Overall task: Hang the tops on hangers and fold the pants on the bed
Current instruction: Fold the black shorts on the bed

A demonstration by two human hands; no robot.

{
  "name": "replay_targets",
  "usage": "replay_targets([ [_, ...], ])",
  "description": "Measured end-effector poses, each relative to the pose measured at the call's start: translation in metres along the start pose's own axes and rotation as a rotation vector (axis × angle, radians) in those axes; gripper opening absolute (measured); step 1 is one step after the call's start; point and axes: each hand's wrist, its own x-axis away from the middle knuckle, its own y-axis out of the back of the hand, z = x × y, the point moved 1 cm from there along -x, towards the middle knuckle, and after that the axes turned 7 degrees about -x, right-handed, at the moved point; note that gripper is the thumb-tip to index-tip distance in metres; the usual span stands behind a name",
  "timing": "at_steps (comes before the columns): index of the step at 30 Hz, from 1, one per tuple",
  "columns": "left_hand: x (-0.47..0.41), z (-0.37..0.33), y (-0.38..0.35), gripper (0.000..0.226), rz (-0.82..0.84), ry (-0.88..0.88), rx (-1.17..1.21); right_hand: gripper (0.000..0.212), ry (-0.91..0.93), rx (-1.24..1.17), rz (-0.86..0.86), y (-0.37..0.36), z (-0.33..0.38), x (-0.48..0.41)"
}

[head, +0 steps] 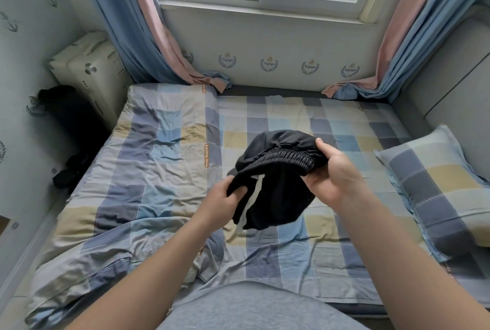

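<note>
A pair of black pants (275,192) with an elastic waistband and a white drawstring hangs bunched above the middle of the bed (331,263). My right hand (328,173) grips the waistband at its right end, thumb on top. My left hand (225,197) pinches the fabric at the lower left edge of the bundle. Both hands hold the pants up in the air, off the checked sheet. No hangers or tops are visible.
A folded checked quilt (148,170) covers the bed's left half. A checked pillow (437,186) lies at the right. Dark clothing (71,170) sits in the gap left of the bed, near a white box (87,70). Curtains and a window stand behind.
</note>
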Motion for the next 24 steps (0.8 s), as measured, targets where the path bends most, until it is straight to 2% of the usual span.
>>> replay_targets([
  [5, -0.001, -0.028, 0.026, 0.01, -0.226, -0.081, 0.06, 0.029, 0.012, -0.023, -0.211, 0.026, -0.009, -0.013],
  [10, 0.004, -0.054, 0.046, 0.013, -0.192, -0.178, 0.017, 0.022, -0.101, 0.146, -0.294, 0.042, -0.032, -0.017],
  [12, 0.006, -0.058, 0.05, 0.014, -0.16, -0.229, -0.053, 0.02, -0.059, 0.292, -0.332, 0.047, -0.04, -0.018],
  [13, 0.008, -0.06, 0.052, 0.014, -0.141, -0.253, -0.089, 0.027, -0.012, 0.369, -0.338, 0.05, -0.043, -0.019],
  [15, 0.01, -0.063, 0.054, 0.014, -0.104, -0.296, -0.17, 0.055, 0.099, 0.556, -0.276, 0.05, -0.044, -0.016],
  [16, 0.012, -0.065, 0.054, 0.014, -0.083, -0.31, -0.213, 0.063, 0.164, 0.684, -0.197, 0.047, -0.043, -0.014],
  [18, 0.013, -0.067, 0.055, 0.014, -0.034, -0.322, -0.289, 0.064, 0.287, 0.972, 0.031, 0.038, -0.043, -0.011],
  [21, 0.014, -0.07, 0.057, 0.012, 0.042, -0.325, -0.348, 0.052, 0.294, 1.25, 0.311, 0.025, -0.047, -0.014],
  [24, 0.015, -0.072, 0.06, 0.013, 0.067, -0.338, -0.374, 0.017, 0.314, 1.373, 0.326, 0.019, -0.05, -0.021],
])
